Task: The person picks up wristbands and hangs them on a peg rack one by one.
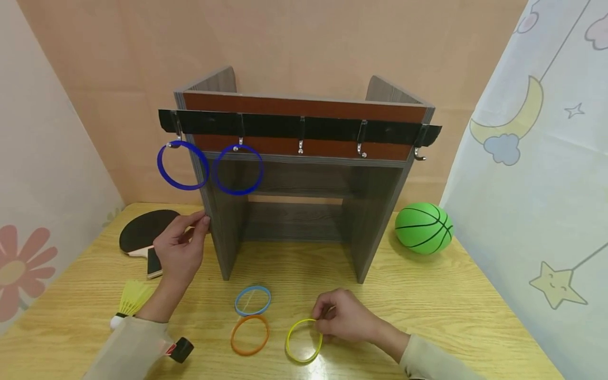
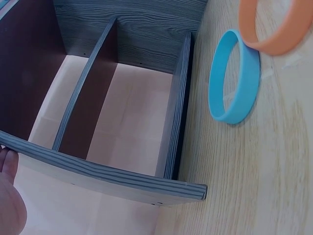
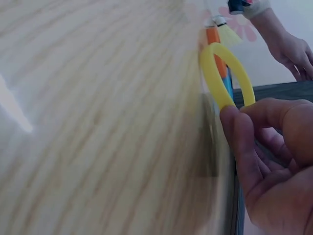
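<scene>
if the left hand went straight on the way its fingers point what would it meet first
The gray left side panel: the left hand is right at its edge, seemingly touching, though exact contact is hard to judge.

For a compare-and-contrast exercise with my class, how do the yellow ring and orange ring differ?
The yellow ring is pinched in the right grip; the orange ring lies unheld on the table. The orange ring touches the light blue ring; the yellow ring is apart from it. Both are thin round bands.
</scene>
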A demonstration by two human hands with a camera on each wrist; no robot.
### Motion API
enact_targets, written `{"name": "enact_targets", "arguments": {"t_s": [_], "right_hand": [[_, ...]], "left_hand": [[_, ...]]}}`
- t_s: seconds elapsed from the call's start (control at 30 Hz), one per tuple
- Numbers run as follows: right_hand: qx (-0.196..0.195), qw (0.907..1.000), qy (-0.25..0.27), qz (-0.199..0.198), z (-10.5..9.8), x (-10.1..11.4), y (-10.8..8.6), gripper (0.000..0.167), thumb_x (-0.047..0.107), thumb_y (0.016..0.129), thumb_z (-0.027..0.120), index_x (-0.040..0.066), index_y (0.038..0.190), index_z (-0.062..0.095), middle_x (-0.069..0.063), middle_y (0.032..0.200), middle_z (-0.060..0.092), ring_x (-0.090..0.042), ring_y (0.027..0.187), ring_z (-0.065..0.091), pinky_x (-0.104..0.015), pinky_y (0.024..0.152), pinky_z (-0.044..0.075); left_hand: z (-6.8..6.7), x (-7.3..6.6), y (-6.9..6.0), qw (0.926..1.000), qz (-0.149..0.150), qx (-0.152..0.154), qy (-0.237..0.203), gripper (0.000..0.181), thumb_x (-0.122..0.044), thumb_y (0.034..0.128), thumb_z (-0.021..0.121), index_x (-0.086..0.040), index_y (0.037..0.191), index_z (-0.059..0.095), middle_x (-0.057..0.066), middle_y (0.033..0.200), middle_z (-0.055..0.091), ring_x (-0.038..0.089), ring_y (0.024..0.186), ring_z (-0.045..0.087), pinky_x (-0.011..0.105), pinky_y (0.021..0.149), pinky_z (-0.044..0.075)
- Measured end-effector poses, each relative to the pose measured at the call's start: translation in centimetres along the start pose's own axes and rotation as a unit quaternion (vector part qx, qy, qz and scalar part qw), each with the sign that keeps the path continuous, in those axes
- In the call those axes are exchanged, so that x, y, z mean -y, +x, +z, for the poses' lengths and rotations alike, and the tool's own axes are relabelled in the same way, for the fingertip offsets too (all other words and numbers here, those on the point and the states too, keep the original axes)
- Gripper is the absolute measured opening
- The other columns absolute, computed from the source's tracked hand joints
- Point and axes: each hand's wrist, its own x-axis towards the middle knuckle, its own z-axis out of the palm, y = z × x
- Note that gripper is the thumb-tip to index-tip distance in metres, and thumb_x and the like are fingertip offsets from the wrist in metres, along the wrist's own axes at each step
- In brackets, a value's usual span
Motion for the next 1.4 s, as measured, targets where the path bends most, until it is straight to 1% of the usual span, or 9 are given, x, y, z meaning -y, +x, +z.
{"name": "enact_targets", "arguments": {"t_s": [0.13, 0.3, 0.43, 0.57, 0.67, 0.77, 0.97, 1.17, 1.4], "right_hand": [[0.011, 0.9972, 0.065, 0.035, -0.5, 0.1, -0.3, 0.006, -0.008, 0.079, 0.066, -0.004, 0.082, 0.062, -0.006, 0.076, 0.061, -0.02, 0.056, 0.065, -0.034, 0.047, 0.055], [0.011, 0.9937, 0.087, 0.07, -1.2, 0.3, -0.5, 0.006, -0.006, 0.079, 0.068, -0.005, 0.082, 0.063, -0.009, 0.075, 0.063, -0.023, 0.06, 0.066, -0.035, 0.052, 0.057], [0.005, 0.9887, 0.123, 0.085, -1.8, 0.4, -0.6, 0.008, -0.004, 0.078, 0.069, -0.008, 0.083, 0.063, -0.012, 0.075, 0.064, -0.026, 0.063, 0.067, -0.041, 0.058, 0.058], [-0.005, 0.9793, 0.18, 0.092, -2.4, 0.7, -0.7, 0.011, -0.005, 0.078, 0.069, -0.012, 0.084, 0.062, -0.016, 0.078, 0.064, -0.032, 0.068, 0.068, -0.044, 0.063, 0.057], [-0.016, 0.9711, 0.22, 0.092, -2.9, 1.0, -0.7, 0.009, -0.007, 0.079, 0.067, -0.011, 0.085, 0.062, -0.016, 0.08, 0.064, -0.032, 0.072, 0.068, -0.043, 0.067, 0.057], [-0.026, 0.9662, 0.245, 0.078, -3.5, 1.3, -0.6, 0.006, -0.008, 0.079, 0.067, -0.006, 0.084, 0.064, -0.014, 0.082, 0.063, -0.03, 0.074, 0.068, -0.043, 0.07, 0.056], [-0.037, 0.9567, 0.287, 0.027, -4.6, 1.9, -0.2, 0.017, -0.009, 0.082, 0.063, 0.008, 0.081, 0.066, -0.009, 0.08, 0.066, -0.024, 0.077, 0.069, -0.039, 0.074, 0.056], [-0.042, 0.942, 0.331, -0.033, -5.1, 3.2, 0.6, 0.02, -0.012, 0.084, 0.059, 0.007, 0.083, 0.065, -0.008, 0.079, 0.066, -0.022, 0.079, 0.069, -0.029, 0.072, 0.056], [-0.058, 0.9166, 0.384, -0.097, -5.8, 5.7, 1.3, 0.022, -0.015, 0.086, 0.054, 0.004, 0.084, 0.066, -0.008, 0.086, 0.064, -0.022, 0.083, 0.069, -0.025, 0.074, 0.055]], "left_hand": [[0.0, 0.0, 0.0, 1.0, 0.002, 0.001, 0.001, 0.012, 0.024, 0.0754, 0.062, 0.02, 0.086, 0.066, 0.026, 0.073, 0.061, 0.01, 0.065, 0.06, 0.016, 0.067, 0.053], [-0.1, 0.2, 0.0, 0.9999, 0.008, -0.001, -0.007, 0.012, 0.024, 0.0756, 0.062, 0.02, 0.086, 0.066, 0.026, 0.072, 0.061, 0.009, 0.065, 0.06, 0.016, 0.066, 0.053], [0.0, 0.3, 0.0, 0.9998, 0.01, -0.002, -0.019, 0.011, 0.023, 0.076, 0.061, 0.02, 0.086, 0.066, 0.025, 0.072, 0.061, 0.01, 0.065, 0.061, 0.016, 0.066, 0.053], [0.0, 0.3, -0.1, 0.9998, 0.008, -0.002, -0.019, 0.011, 0.023, 0.076, 0.062, 0.02, 0.086, 0.066, 0.025, 0.072, 0.061, 0.012, 0.064, 0.061, 0.016, 0.066, 0.053], [0.0, 0.2, -0.1, 0.9999, 0.007, -0.004, -0.01, 0.011, 0.023, 0.0758, 0.062, 0.019, 0.086, 0.066, 0.025, 0.072, 0.061, 0.012, 0.064, 0.06, 0.016, 0.067, 0.053], [0.0, 0.2, -0.1, 0.9999, 0.007, -0.006, -0.008, 0.011, 0.023, 0.0756, 0.062, 0.02, 0.085, 0.066, 0.025, 0.072, 0.061, 0.011, 0.063, 0.06, 0.016, 0.066, 0.053], [0.1, 0.2, 0.0, 0.9999, 0.002, -0.004, -0.015, 0.012, 0.024, 0.0753, 0.062, 0.021, 0.086, 0.066, 0.026, 0.072, 0.061, 0.012, 0.064, 0.061, 0.017, 0.067, 0.053], [-0.1, 0.1, -0.1, 0.9999, 0.0, -0.01, 0.01, 0.01, 0.022, 0.0752, 0.064, 0.019, 0.084, 0.066, 0.023, 0.072, 0.062, 0.007, 0.065, 0.059, 0.015, 0.068, 0.053], [0.0, 0.1, -0.1, 0.9999, -0.003, -0.004, -0.016, 0.01, 0.023, 0.0765, 0.061, 0.021, 0.085, 0.065, 0.022, 0.071, 0.062, 0.009, 0.067, 0.061, 0.016, 0.067, 0.053]]}}
